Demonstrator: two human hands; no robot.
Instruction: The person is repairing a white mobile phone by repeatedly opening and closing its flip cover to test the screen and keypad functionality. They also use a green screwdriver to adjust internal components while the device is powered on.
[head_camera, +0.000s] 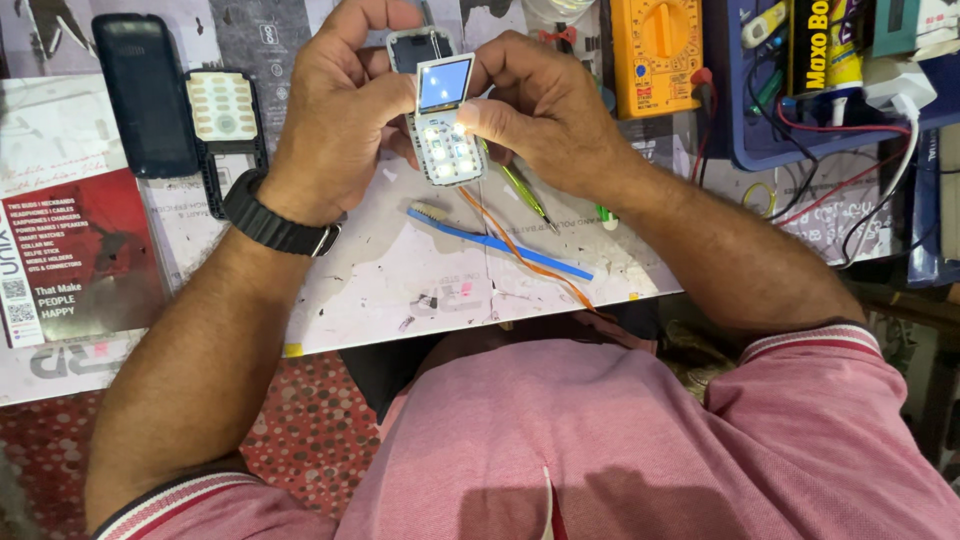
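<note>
I see both hands up in the top middle of the frame, holding one small white phone board with a lit blue screen and glowing keys (446, 118). My left hand (335, 120) wraps its fingers around the left side and back of it. My right hand (545, 110) pinches the right edge, with the thumb pressed on the keys. So both hands are closed on the same thing — neither one is nearer.

The long side of the phone board runs up and down in the frame, screen on top, keys below. It is lifted just above the white scratched table (400, 270).

Under the hands, on the table, lies a blue plastic toothbrush (500, 243), slanting down to the right. A thin orange wire (530, 262) crosses it. A green-handled screwdriver (525, 195) lies near the right wrist.

In the upper left lie a black phone back cover (143, 95) and a black phone frame with a pale keypad (225, 125) — well apart from the hands. An orange meter with a dial (655, 55) sits at the upper right.
</note>
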